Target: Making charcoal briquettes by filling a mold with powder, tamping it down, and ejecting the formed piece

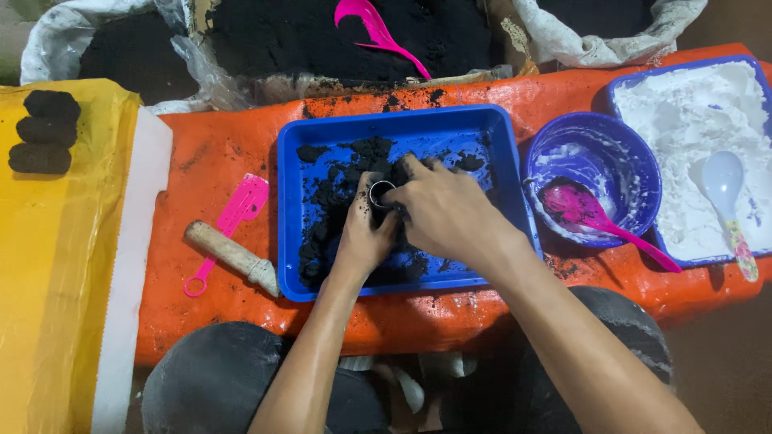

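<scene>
Metal, small and round, the open-topped ring mould (380, 193) sits at frame centre in the blue tray (498, 173) of black powder (330, 201); left hand (366, 233) clamped on it, right hand (442, 210) curled beside, grip unclear.

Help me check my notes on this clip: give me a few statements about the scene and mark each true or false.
1. Both hands, left hand and right hand, meet at a small metal ring in the blue tray. True.
2. The tray holds white powder. False: it holds black powder.
3. A pink spoon lies in the round blue bowl. True.
4. Three dark pressed pucks sit on the orange mat. False: they sit on the yellow sheet.
</scene>
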